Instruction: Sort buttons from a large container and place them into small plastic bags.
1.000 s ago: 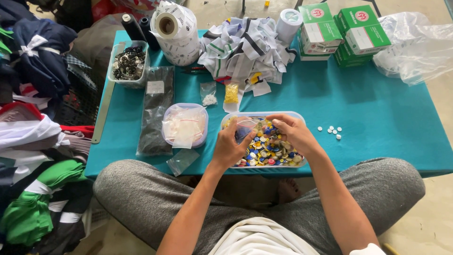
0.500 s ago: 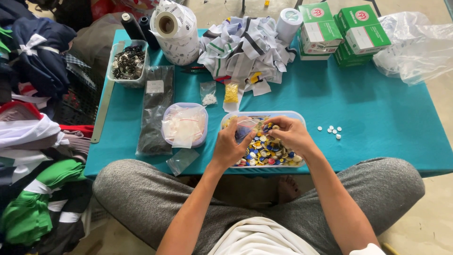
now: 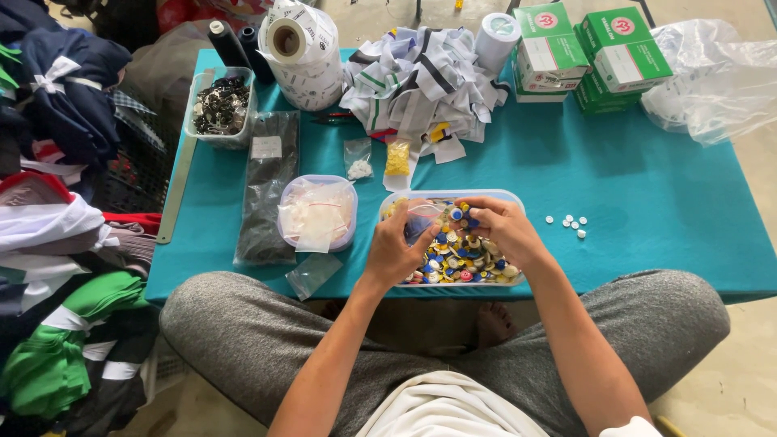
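At the lower centre of the frame, the left hand (image 3: 394, 251) pinches a small clear plastic bag (image 3: 421, 217), fingers closed on its edge. The right hand (image 3: 502, 228), just to its right, is curled narrow with fingertips at the bag's mouth; whether they hold a button I cannot tell. Both hover over a clear tub of coloured buttons (image 3: 463, 252) on the teal worktop (image 3: 664, 194). To the left sits a round lidded container (image 3: 317, 212); to the right lie loose white buttons (image 3: 566, 223).
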